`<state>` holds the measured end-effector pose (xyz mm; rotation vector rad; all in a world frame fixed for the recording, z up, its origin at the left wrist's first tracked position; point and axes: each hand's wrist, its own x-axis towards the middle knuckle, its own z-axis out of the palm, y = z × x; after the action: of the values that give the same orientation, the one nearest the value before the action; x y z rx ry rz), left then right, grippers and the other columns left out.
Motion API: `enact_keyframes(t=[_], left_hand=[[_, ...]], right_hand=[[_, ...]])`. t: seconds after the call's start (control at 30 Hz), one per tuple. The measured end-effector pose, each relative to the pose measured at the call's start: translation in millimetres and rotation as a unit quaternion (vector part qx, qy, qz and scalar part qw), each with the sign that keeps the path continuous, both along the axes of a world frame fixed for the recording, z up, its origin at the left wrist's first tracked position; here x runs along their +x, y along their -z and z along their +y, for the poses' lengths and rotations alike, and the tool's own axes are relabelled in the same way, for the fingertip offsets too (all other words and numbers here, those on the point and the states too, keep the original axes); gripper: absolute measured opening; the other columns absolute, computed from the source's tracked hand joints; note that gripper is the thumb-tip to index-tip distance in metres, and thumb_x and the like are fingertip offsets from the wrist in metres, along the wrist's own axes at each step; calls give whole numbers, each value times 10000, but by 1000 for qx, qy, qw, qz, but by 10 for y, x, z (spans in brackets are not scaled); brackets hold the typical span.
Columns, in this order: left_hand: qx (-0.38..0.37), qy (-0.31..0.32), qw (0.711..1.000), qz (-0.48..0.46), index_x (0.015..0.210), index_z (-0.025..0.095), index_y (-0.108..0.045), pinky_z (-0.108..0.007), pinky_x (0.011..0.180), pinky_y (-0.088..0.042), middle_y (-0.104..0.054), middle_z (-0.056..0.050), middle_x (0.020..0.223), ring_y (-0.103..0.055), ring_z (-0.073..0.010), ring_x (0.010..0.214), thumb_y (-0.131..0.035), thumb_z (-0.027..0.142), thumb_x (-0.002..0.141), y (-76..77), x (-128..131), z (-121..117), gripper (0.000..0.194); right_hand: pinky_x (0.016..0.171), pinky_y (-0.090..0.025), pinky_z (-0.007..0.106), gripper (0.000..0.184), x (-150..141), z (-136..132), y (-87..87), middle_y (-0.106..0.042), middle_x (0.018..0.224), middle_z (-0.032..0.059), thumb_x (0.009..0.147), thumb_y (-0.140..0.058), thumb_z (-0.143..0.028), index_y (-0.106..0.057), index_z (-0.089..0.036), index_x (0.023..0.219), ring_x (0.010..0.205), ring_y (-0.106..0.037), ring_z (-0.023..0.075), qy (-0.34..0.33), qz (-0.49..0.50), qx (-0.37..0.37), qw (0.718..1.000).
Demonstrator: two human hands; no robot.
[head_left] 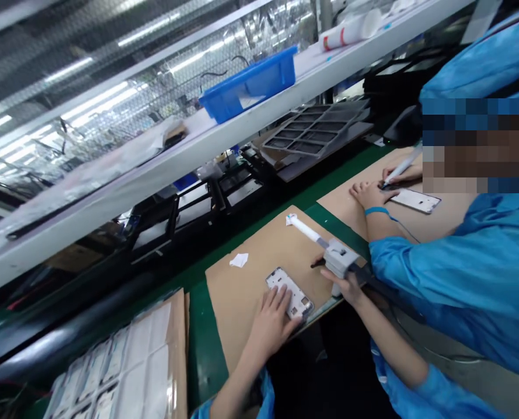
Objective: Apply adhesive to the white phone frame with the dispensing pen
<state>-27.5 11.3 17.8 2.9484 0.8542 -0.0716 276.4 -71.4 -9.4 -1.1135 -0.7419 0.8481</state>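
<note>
A thin white phone-sized plate with small cut-outs (303,304) lies on a brown cardboard sheet. My left hand (271,323) rests on it, fingers stretched out and spread over its near left side. To the right, my right hand (349,285) grips a grey boxy hand tool (340,256). A long white tube (305,228) runs from this tool toward the far edge of the cardboard. The tube's end is at a small crumpled white scrap. A dark bit shows by the fingers left of the tool; what it is cannot be made out.
A white paper scrap (239,260) lies on the cardboard sheet (224,308). At left stands a divided tray (148,364) of plates. A co-worker's hands (368,195) hold a white pen-like tool over another plate (419,201). Overhead, a shelf carries a blue bin (250,87).
</note>
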Motion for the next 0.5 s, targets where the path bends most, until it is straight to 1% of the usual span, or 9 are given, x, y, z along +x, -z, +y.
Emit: enact_keyframes(t=[0.07, 0.1, 0.17, 0.23, 0.27, 0.33, 0.4, 0.43, 0.5], left_hand=[[-1, -27, 999, 35, 1897, 303, -522, -699, 1488, -412, -508, -140, 1936, -471, -417, 1823, -691, 682, 1199, -201, 293, 324, 812], [16, -65, 997, 42, 1878, 327, -550, -745, 1491, -375, -507, -135, 1937, -453, -424, 1832, -693, 654, 1202, -309, 460, 504, 765], [57, -116, 991, 23, 1892, 290, -524, -849, 1498, -232, -419, -179, 1976, -345, -456, 1875, -619, 587, 1243, -506, 746, 823, 721], [87, -143, 986, -8, 1899, 265, -501, -840, 1510, -206, -402, -191, 1983, -358, -439, 1874, -571, 579, 1262, -650, 881, 1002, 713], [94, -143, 985, -18, 1893, 256, -507, -816, 1519, -216, -413, -190, 1979, -387, -425, 1864, -554, 592, 1268, -698, 872, 1025, 711], [97, -126, 987, -25, 1864, 249, -542, -762, 1531, -256, -450, -180, 1966, -447, -402, 1838, -527, 622, 1274, -756, 694, 968, 698], [90, -121, 988, -17, 1835, 264, -578, -723, 1522, -316, -475, -167, 1957, -475, -396, 1822, -532, 637, 1270, -791, 342, 855, 678], [83, -135, 987, -8, 1831, 276, -581, -702, 1511, -353, -483, -159, 1954, -486, -393, 1815, -540, 630, 1267, -807, 130, 803, 667], [68, -196, 978, 21, 1819, 273, -591, -681, 1477, -418, -514, -164, 1935, -527, -399, 1786, -553, 581, 1260, -840, -297, 728, 639]], right_hand=[[1185, -712, 409, 794, 46, 178, -20, -790, 1264, 147, 719, -970, -828, -768, -186, 1141, 1243, -774, 279, 28, 32, -3, 999], [1172, -709, 394, 765, 38, 211, -7, -790, 1270, 147, 728, -968, -807, -769, -188, 1130, 1243, -771, 270, 48, 41, 0, 998], [1155, -699, 374, 694, -1, 197, 52, -796, 1261, 140, 773, -951, -760, -777, -187, 1123, 1231, -774, 254, 82, 48, 9, 995], [1149, -691, 363, 646, -26, 134, 121, -802, 1240, 131, 810, -939, -717, -787, -180, 1134, 1214, -788, 243, 95, 58, 24, 994], [1155, -688, 357, 630, -28, 102, 147, -804, 1238, 128, 825, -936, -699, -791, -175, 1144, 1209, -796, 239, 97, 65, 33, 993], [1163, -688, 340, 610, -15, 60, 174, -804, 1254, 128, 846, -936, -666, -794, -168, 1169, 1214, -807, 233, 99, 75, 47, 991], [1156, -695, 331, 603, 5, 50, 181, -799, 1262, 131, 857, -939, -649, -793, -163, 1183, 1216, -811, 230, 97, 74, 49, 991], [1148, -702, 337, 606, 14, 52, 187, -797, 1259, 134, 859, -939, -651, -792, -159, 1182, 1209, -811, 232, 92, 74, 45, 992], [1160, -712, 366, 627, 29, 57, 223, -797, 1252, 146, 839, -949, -657, -794, -150, 1173, 1211, -810, 249, 75, 78, 28, 994]])
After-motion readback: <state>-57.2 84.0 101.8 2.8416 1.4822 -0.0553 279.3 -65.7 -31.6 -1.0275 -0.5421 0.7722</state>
